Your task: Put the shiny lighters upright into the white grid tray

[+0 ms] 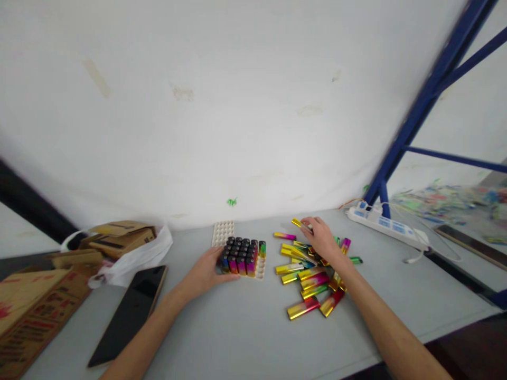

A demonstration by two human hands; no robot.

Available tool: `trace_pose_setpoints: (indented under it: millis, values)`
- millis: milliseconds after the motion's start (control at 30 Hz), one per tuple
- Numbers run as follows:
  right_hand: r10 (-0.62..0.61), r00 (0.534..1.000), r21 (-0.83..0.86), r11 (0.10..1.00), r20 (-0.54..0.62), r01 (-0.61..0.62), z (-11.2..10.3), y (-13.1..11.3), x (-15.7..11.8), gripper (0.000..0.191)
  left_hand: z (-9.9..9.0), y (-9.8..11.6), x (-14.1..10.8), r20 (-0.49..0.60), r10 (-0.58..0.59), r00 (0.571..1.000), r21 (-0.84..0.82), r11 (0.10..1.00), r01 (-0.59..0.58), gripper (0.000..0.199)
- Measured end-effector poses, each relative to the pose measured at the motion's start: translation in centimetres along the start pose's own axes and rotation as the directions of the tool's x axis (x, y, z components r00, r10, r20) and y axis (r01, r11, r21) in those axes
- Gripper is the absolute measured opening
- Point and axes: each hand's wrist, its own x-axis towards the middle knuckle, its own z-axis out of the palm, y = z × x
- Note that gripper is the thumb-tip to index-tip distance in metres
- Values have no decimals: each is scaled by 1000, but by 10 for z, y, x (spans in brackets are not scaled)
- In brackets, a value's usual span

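Observation:
A pale tray with rows of round holes (224, 231) lies on the grey table. Several black-topped coloured cylinders (241, 256) stand upright in it, packed together. My left hand (208, 272) rests at the tray's left and front side, thumb and fingers apart around the block of cylinders, touching its edge. Over the far side of a loose pile of shiny yellow, pink and green pieces (312, 279), my right hand (319, 237) pinches a yellow piece (297, 222) that sticks out to the left of the fingers.
At the left are a cardboard box (39, 311), a white plastic bag (134, 258) and a dark phone-like slab (130, 311). A white power strip (388, 226) with cables lies at the right, beside a blue metal frame (412, 116). A white wall rises behind.

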Motion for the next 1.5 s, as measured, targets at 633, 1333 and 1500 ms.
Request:
trace_pose_setpoints:
  millis: [633,1333,1500]
  values:
    - [-9,881,858,233,473,-458,9,-84,-26,47,0,0,0,-9,42,999,17,999,-42,70]
    - [-60,910,722,630,411,-285,5,-106,-40,54,0,3,0,-24,46,999,15,999,-46,73]
    - [-18,820,743,435,572,-509,6,-111,-41,58,1,1,0,-18,49,999,28,998,-49,72]
